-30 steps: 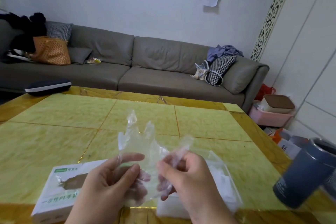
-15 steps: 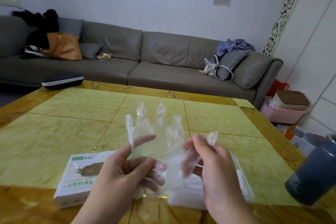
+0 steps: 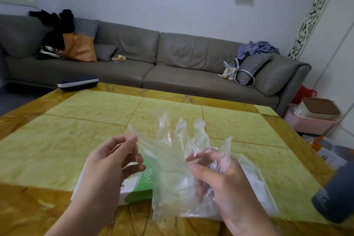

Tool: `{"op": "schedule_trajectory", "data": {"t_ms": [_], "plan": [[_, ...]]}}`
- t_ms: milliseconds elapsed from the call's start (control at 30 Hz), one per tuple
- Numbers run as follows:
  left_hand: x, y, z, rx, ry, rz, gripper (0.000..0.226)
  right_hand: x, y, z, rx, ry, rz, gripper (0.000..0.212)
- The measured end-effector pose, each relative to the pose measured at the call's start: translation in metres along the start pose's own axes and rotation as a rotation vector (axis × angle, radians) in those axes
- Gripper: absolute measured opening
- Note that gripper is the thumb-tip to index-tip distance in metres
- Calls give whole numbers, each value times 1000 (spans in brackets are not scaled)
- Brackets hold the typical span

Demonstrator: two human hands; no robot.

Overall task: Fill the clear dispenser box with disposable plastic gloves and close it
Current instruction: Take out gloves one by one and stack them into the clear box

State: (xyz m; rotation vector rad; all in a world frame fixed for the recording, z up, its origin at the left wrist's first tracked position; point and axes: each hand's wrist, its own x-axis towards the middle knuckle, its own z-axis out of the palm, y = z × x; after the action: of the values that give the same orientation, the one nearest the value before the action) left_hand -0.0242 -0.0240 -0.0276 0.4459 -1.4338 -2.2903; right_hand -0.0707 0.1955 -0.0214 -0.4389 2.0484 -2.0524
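- a dark flat case (image 3: 78, 82) lies at the far left corner of the yellow-green tiled bench (image 3: 92, 113); its near edge is hard to separate from the bench rim.
- the left hand (image 3: 107, 166) is held above the bench, thumb and forefinger pinched on the left edge of a clear plastic glove (image 3: 172, 155); its other fingers curl loosely beneath.
- under that hand lies a white and green glove carton (image 3: 138, 191), mostly covered by the hand and the glove, so its print cannot be read.
- the glove is held up between the two hands, spread flat, its floppy finger tubes pointing up and away and its cuff hanging toward the near bench edge; the film is so thin that its outline fades into the bench in places.
- the right hand (image 3: 218, 176) grips the glove's right side, its fingers curled into the film; part of the glove wraps over them, so exactly which fingers hold it is unclear.
- behind and below the right hand a clear flat shape (image 3: 262, 188) rests on the bench; whether it is the dispenser box or a bag i cannot tell, as the hand hides much of it.
- a dark blue cylinder (image 3: 335, 195) stands at the right edge, blurred and cut off by the frame.
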Motion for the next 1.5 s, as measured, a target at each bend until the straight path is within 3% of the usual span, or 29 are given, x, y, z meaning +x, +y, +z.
{"op": "schedule_trajectory", "data": {"t_ms": [167, 333, 433, 600, 667, 767, 833, 900, 1033, 1133, 1233, 1300, 1333, 1433, 1500], "plan": [[-6, -6, 9, 47, -159, -195, 35, 0, -3, 5, 56, -67, 28, 18], [1, -5, 2, 25, -10, -104, 29, -1, -6, 0, 78, -120, 35, 27], [8, 1, -2, 23, 9, -148, 38, -2, -10, -2, 106, -142, 51, 30], [-2, 11, 6, 113, -247, -408, 61, -2, -13, -2, 90, -191, 89, 31], [-3, 9, 6, 80, -245, -323, 54, -3, -14, -2, 85, -225, 110, 27], [-4, 0, 6, 64, -94, -156, 37, -3, -14, -3, 67, -194, 147, 20], [-5, -3, 7, 32, -50, -84, 31, -3, -11, -7, 23, -167, 185, 29], [-5, 0, 8, -18, -32, -43, 29, -3, -10, -10, 31, -144, 183, 22], [-7, 5, 10, -2, -77, 29, 27, 2, -24, -23, 131, 110, 154, 12], [-9, 7, 18, 112, -115, 136, 28, 5, -47, -42, -138, 322, -59, 16], [-9, 7, 26, 111, -132, 217, 32, -11, -80, -63, -623, 526, -667, 19], [-10, 2, 27, 122, -110, 255, 26, -21, -88, -70, -906, 434, -1034, 18], [-9, -1, 29, 152, -77, 281, 20, -22, -81, -73, -986, 327, -1099, 18], [-14, -9, 36, 311, 48, 413, 12, -12, -36, -83, -1207, 43, -856, 21], [-27, -5, 47, 422, 0, 588, 8, -8, -9, -95, -1329, -80, -615, 23]]}}
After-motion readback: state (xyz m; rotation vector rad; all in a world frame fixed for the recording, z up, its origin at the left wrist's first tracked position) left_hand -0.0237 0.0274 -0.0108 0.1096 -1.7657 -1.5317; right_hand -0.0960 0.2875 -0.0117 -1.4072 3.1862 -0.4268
